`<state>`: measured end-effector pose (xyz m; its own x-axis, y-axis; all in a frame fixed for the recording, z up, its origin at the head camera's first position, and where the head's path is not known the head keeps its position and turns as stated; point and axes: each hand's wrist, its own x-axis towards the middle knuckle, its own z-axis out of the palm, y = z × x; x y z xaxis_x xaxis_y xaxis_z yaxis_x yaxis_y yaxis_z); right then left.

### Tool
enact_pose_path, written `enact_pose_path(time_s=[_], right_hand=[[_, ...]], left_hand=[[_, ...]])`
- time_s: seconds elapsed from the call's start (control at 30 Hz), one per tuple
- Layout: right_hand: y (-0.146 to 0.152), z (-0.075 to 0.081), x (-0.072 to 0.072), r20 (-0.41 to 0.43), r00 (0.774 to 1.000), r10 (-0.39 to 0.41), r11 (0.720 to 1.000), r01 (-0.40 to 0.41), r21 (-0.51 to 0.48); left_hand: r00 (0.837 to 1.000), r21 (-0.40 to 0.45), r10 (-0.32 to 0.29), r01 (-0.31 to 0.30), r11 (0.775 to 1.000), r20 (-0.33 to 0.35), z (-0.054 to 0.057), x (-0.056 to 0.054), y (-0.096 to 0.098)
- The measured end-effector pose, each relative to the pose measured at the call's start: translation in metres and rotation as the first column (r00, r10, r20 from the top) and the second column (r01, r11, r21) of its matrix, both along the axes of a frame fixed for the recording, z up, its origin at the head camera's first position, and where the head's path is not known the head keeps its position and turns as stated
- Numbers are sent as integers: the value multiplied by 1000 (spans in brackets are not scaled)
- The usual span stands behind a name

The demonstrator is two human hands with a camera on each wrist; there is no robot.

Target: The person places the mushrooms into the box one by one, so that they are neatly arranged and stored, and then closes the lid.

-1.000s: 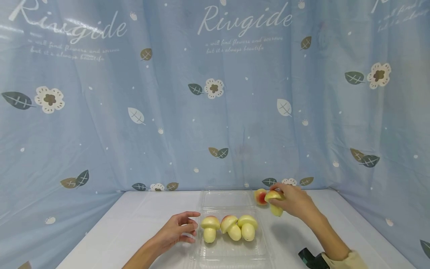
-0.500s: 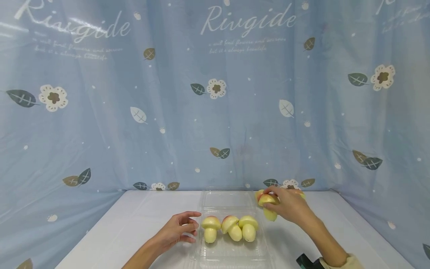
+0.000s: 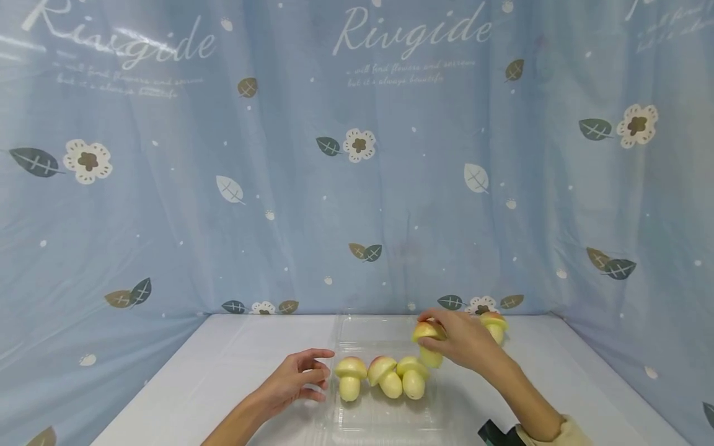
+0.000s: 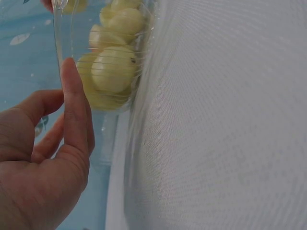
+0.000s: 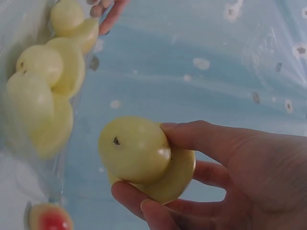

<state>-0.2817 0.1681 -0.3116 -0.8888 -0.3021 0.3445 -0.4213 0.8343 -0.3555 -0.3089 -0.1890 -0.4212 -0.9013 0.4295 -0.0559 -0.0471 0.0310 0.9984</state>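
My right hand (image 3: pixel 462 339) pinches a toy mushroom (image 5: pixel 136 151) by thumb and fingers, pale yellow with a reddish tint on its cap, over the right side of a clear plastic box (image 3: pixel 385 421). Inside the box three like mushrooms stand in a row: a left one (image 3: pixel 349 378), a middle one (image 3: pixel 387 376) and a right one (image 3: pixel 413 378). Beside the box's left wall is my left hand (image 3: pixel 295 381), fingers loosely bent and holding nothing. In the left wrist view, its fingertip (image 4: pixel 71 72) is right at the clear wall.
Another mushroom (image 3: pixel 494 327) lies on the white table (image 3: pixel 223 359) at the back right. The box's clear lid (image 3: pixel 374 329) lies folded back behind it. A red and yellow rounded thing (image 5: pixel 50 218) shows low in the right wrist view. A blue printed curtain (image 3: pixel 279 186) hangs behind.
My right hand has carried the mushroom left and slightly down toward the box, uncovering another mushroom at the back right. The left hand has stayed in place.
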Motion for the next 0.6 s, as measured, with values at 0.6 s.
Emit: enact_pose_path(time_s=[0.6], right_hand=[[-33, 1, 6, 38, 998, 59, 997, -57, -48]], left_hand=[[1000, -7, 6, -6, 1000, 3, 0, -1, 0]])
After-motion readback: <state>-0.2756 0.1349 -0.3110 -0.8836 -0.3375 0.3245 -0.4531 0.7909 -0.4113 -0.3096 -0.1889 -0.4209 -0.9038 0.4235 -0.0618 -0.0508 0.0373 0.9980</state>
